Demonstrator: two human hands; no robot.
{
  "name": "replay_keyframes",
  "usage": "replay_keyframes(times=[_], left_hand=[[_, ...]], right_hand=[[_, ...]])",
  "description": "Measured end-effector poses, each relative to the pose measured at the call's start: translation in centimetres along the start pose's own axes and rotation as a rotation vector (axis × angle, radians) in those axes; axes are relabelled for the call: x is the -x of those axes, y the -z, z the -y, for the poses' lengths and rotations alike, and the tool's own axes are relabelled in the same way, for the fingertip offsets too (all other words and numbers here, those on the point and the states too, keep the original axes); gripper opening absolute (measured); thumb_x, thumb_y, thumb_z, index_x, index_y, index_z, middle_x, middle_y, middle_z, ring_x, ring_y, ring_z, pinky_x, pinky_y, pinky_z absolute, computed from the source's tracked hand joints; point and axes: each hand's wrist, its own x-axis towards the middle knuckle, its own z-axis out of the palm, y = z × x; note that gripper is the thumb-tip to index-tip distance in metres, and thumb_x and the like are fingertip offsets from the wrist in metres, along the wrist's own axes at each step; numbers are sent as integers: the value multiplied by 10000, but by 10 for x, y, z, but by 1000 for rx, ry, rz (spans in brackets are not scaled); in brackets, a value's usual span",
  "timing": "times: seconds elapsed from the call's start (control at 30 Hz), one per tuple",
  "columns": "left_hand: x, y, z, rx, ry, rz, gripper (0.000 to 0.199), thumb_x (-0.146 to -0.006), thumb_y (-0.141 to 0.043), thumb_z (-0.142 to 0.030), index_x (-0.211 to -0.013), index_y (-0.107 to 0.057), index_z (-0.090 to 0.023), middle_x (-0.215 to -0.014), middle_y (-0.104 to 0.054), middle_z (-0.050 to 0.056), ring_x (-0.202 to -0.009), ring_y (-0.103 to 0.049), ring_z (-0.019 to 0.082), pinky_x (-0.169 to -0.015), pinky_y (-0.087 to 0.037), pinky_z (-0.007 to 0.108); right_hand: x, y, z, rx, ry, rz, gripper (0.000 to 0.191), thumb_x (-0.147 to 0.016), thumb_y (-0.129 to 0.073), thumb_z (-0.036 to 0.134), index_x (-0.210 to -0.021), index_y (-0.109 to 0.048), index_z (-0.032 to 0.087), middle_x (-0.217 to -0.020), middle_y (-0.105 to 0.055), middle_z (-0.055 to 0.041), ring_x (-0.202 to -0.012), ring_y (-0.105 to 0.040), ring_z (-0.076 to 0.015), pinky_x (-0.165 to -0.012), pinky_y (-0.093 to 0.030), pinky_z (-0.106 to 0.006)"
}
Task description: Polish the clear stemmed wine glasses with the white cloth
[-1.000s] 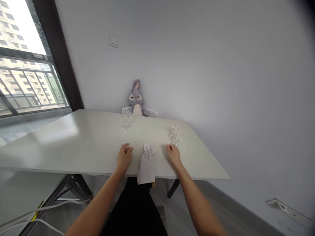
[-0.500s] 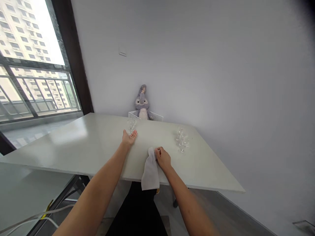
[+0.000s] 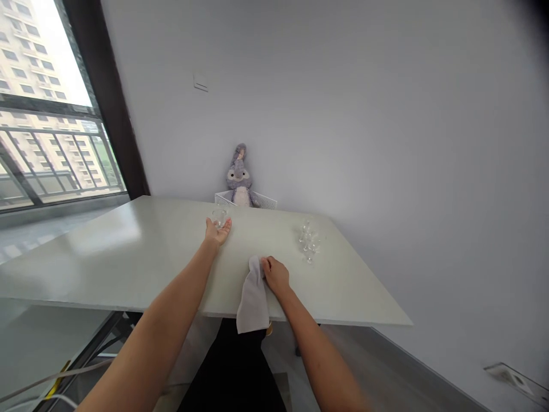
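Since 1 s ago L hand (image 3: 218, 232) has gone fwd from beside the cloth (image 3: 253, 303) to a clear glass (image 3: 219, 216), & R hand (image 3: 277, 274) has come in from nr the right-hand glasses (image 3: 309, 243) to the cloth; view also shifted slightly. L hand is palm up, thumb & fingers spread apart w/ the clear glass showing between them; not closed on it, can't tell if it touches. More glassware may be right behind, too faint to count. R hand: fingers curled, pinching the cloth's R edge nr its top. Cloth is light grey, bunched narrow at the far end, wider at the near end, which hangs over the front edge of the table (image 3: 171, 257). Right-hand glasses are in a tight group on the table's R side, beyond & right of R hand, apart from it; exact no. unclear. At the table's far edge, behind the clear glass: grey plush toy (image 3: 240, 180) in a white basket (image 3: 268, 202), pale wall (image 3: 364, 114) behind. Window (image 3: 64, 154) off to the left, switch (image 3: 201, 83) on wall, above & left of toy
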Motion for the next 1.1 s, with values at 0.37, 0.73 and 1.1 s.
replay_keyframes(times=[0.37,0.73,1.1], left_hand=[[62,43,44,-269,54,436,352,-778,-498,-390,-1101,-423,-274,-939,-585,51,-729,-603,147,-551,-471,240],[66,51,47,-310,54,550,441,-763,-527,-314,-1181,-385,-315,-1066,-538,51,-837,-592,163,-608,-471,263],[61,53,53,-307,83,554,407,-755,-533,-293,-1140,-402,-309,-1038,-544,49,-845,-597,180,-604,-468,270]], right_hand=[[1,-1,-2,-263,108,30,519,-864,-207,531,-588,-483,188,-560,-515,19,-545,-467,-110,-523,-288,-213],[1,-3,3,-277,99,151,272,-711,-534,432,-585,-523,191,-532,-476,52,-511,-406,-88,-488,-264,-198],[-7,9,-4,-1149,-147,49,265,-645,-532,395,-617,-342,213,-534,-352,69,-469,-347,-85,-465,-328,-205]])
